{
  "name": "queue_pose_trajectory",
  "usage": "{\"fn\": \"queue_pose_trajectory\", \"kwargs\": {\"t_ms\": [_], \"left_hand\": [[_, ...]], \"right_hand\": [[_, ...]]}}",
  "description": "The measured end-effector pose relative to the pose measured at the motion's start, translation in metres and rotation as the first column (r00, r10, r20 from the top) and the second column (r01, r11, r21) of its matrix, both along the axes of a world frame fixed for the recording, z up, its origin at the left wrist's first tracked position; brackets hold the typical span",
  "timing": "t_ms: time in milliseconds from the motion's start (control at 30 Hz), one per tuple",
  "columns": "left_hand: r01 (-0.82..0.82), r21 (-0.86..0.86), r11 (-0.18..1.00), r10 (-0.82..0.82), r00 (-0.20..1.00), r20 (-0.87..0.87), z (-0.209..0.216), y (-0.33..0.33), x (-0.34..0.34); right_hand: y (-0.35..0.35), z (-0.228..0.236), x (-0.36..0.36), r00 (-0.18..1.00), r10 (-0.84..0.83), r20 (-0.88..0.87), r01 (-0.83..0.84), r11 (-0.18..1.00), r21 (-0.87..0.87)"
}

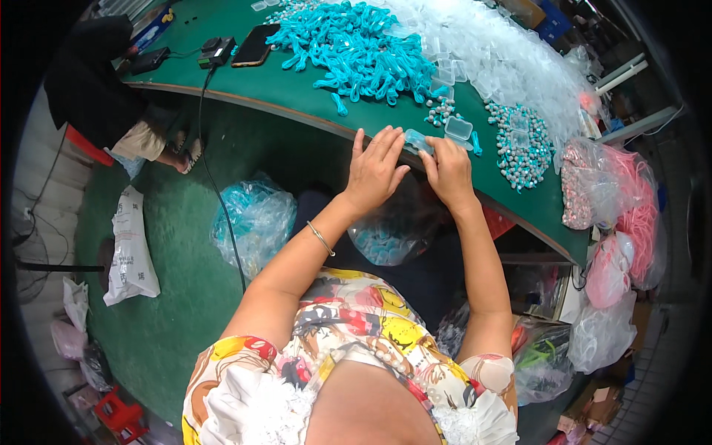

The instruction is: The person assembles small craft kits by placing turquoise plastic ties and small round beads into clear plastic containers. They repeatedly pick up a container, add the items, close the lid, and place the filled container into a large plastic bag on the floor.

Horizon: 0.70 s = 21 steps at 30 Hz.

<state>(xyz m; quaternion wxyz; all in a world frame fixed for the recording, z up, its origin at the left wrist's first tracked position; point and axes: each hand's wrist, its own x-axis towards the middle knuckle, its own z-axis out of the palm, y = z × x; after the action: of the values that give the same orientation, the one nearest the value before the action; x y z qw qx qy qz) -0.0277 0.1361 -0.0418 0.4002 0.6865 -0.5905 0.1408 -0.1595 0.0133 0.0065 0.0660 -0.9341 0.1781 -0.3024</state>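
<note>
At the table's near edge my right hand (449, 172) grips a small see-through plastic box (417, 140) with turquoise inside it, the thumb and fingers closed on its right side. My left hand (373, 169) lies against the box's left end, its fingers stretched out and a little apart. Just right of the box rests an open see-through box (459, 129), with a single turquoise cord piece (477, 144) beside it. Behind my hands is a small group of grey and turquoise beads (440, 111). What exactly lies inside the held box is too small to make out.
On the green table (297, 96) are heaped turquoise cords (356, 48), many see-through boxes (512, 63) and a bead pile (519, 144). Bagged pink cords (627, 193) hang at the right. A phone (256, 46) and cable (204, 148) are left; an open bag (389, 237) sits below.
</note>
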Motion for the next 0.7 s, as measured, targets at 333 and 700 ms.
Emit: {"fn": "queue_pose_trajectory", "kwargs": {"t_ms": [333,700], "left_hand": [[0.191,-0.137,0.972,-0.194,0.981,-0.012,0.031,-0.01,0.023],[0.383,-0.132,0.914,-0.392,0.918,-0.057,0.02,-0.002,0.032]], "right_hand": [[0.005,-0.007,-0.004,1.0,-0.008,0.006,0.008,0.995,-0.099],[0.014,-0.008,-0.011,0.989,0.11,0.101,-0.115,0.992,0.042]]}}
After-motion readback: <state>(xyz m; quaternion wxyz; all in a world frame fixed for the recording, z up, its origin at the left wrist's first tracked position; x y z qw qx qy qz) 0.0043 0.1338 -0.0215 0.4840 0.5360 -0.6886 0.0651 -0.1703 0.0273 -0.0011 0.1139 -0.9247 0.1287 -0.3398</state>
